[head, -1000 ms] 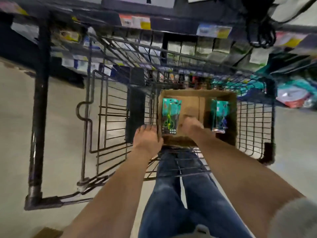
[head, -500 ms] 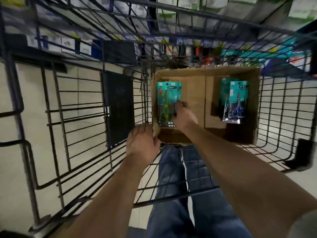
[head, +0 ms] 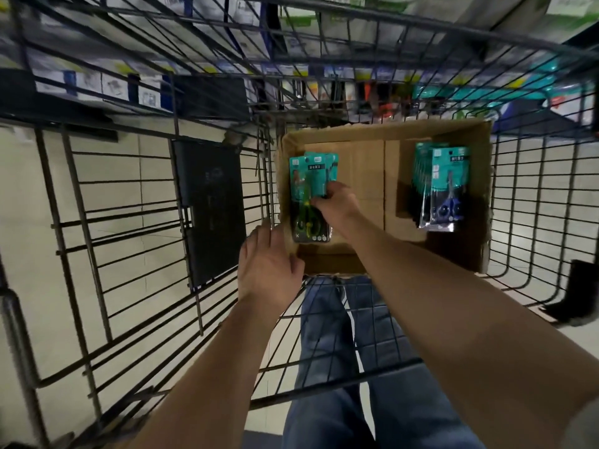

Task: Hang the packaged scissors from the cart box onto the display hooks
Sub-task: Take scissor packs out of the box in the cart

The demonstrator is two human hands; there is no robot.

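Note:
An open cardboard box (head: 366,267) sits in the wire cart. At its left side lies a stack of teal packs with green scissors (head: 306,189). My right hand (head: 337,202) reaches into the box and pinches that stack at its right edge. A second stack of teal packs with blue scissors (head: 442,186) leans at the box's right side. My left hand (head: 269,264) rests on the box's near left corner, fingers fairly straight along the cardboard wall. No display hooks can be made out.
The wire cart (head: 129,222) surrounds the box, with a dark folded flap (head: 210,209) at its left. Blurred shelves of goods (head: 324,76) lie beyond the cart's far end. My legs in blue jeans (head: 356,367) show through the grid.
The view has moved closer over the cart. My right hand has gone further into the box onto the green scissors stack. My left hand has stayed at the box's near corner.

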